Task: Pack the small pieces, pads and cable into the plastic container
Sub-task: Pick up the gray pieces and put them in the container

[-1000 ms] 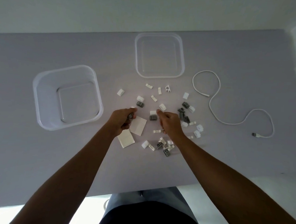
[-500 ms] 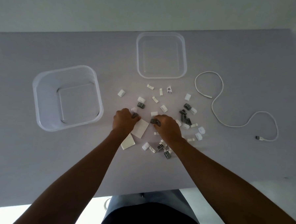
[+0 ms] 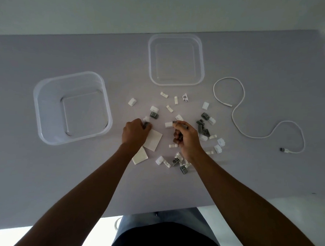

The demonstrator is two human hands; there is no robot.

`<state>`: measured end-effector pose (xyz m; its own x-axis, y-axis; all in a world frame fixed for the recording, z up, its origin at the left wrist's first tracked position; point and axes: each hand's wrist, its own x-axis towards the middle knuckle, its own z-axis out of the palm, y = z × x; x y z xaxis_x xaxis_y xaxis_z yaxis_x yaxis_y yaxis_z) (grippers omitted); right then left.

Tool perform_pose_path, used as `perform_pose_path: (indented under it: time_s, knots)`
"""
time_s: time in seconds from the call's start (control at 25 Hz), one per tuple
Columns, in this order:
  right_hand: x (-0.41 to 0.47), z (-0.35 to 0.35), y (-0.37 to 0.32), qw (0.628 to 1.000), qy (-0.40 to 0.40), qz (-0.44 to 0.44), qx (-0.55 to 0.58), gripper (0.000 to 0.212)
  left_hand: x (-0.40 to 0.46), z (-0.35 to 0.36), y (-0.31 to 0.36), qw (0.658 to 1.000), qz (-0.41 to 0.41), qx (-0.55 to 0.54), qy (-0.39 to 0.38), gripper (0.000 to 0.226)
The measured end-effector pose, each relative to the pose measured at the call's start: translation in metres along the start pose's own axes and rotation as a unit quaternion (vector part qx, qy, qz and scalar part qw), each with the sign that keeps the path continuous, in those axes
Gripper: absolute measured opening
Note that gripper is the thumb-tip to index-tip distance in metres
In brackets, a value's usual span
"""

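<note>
Fingers of each hand, left hand [image 3: 135, 133] and right hand [image 3: 187, 138], curl around small pieces [image 3: 204, 131].

Left hand [image 3: 135, 133]: its curled fingers hide most of a grey piece [image 3: 146, 124].
Lower pad [image 3: 140, 155]: partly under the left wrist.
Small pieces: shapes too small to tell.

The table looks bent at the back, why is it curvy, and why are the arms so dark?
Head view: the wide-angle lens bows the table edges; bright wall light behind leaves the arms dim; the clear container shows soft glare on its rim.
</note>
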<state>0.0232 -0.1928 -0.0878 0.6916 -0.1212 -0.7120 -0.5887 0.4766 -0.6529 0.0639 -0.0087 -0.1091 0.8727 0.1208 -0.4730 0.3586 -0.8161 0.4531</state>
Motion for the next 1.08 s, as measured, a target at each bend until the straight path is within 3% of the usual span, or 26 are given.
perform_pose_path:
  time_s: [0.12, 0.2, 0.28, 0.36, 0.44, 0.72, 1.08]
  knots:
    - [-0.007, -0.002, -0.004, 0.989, -0.049, 0.056, 0.124, 0.016, 0.000, -0.003, 0.003, 1.000, -0.011, -0.024, -0.015, 0.040]
    - [-0.010, -0.003, -0.006, 0.981, -0.083, 0.074, 0.159, 0.012, 0.000, -0.009, 0.005, 0.984, -0.044, -0.148, -0.092, 0.037]
    - [-0.012, -0.004, -0.010, 0.977, -0.114, 0.077, 0.160, 0.014, -0.008, -0.024, 0.011, 0.907, -0.091, -0.347, -0.220, 0.037]
    - [-0.012, -0.003, -0.015, 0.976, -0.141, 0.070, 0.148, 0.017, -0.014, -0.038, 0.013, 0.829, -0.086, -0.473, -0.285, 0.036]
    - [-0.013, -0.001, -0.020, 0.980, -0.147, 0.059, 0.120, 0.022, -0.015, -0.044, 0.016, 0.801, -0.062, -0.508, -0.311, 0.037]
    - [-0.021, 0.015, -0.032, 0.993, -0.109, -0.006, -0.051, 0.016, -0.018, -0.050, 0.029, 0.795, -0.017, -0.459, -0.397, 0.039]
    - [-0.030, 0.017, -0.034, 0.977, -0.106, -0.069, -0.173, 0.016, -0.025, -0.046, 0.029, 0.849, -0.020, -0.383, -0.363, 0.038]
